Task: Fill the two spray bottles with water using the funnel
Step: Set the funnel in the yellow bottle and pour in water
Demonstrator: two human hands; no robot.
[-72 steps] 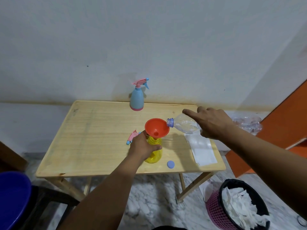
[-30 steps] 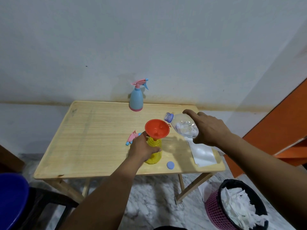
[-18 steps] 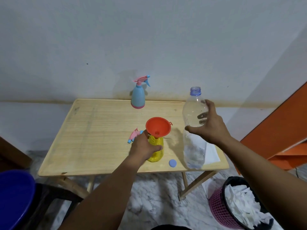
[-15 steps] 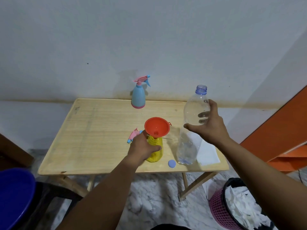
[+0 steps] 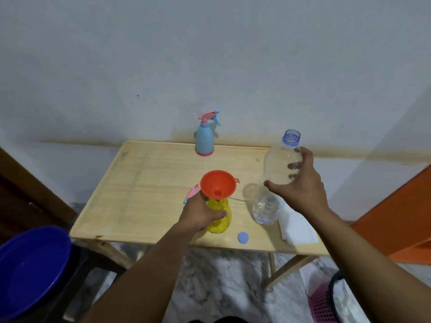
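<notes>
Head view: my left hand (image 5: 202, 215) has its grip curled around the yellow spray bottle (image 5: 220, 217), which stands upright near the front edge of the wooden surface (image 5: 149, 183). An orange funnel (image 5: 218, 185) sits in the bottle's neck, mouth up. Just behind my left hand a pink and blue spray head (image 5: 191, 194) lies on the surface, mostly hidden by the hand and funnel.

My right hand (image 5: 299, 186) has its grip clamped on the upper part of a clear water bottle (image 5: 277, 176), fingers on the far side showing through the plastic, thumb on the near side. This bottle is uncapped, leans slightly with its mouth up and to the right, and holds a little water at the bottom. Whether its base touches the surface I cannot tell. It is just right of the funnel, apart from it.

A blue cap (image 5: 243, 237) lies near the front edge, between the two bottles. A white paper (image 5: 297, 229) lies at the right front corner. The blue spray bottle (image 5: 204, 141), with its pink and blue head on, stands upright at the far edge by the wall.
</notes>
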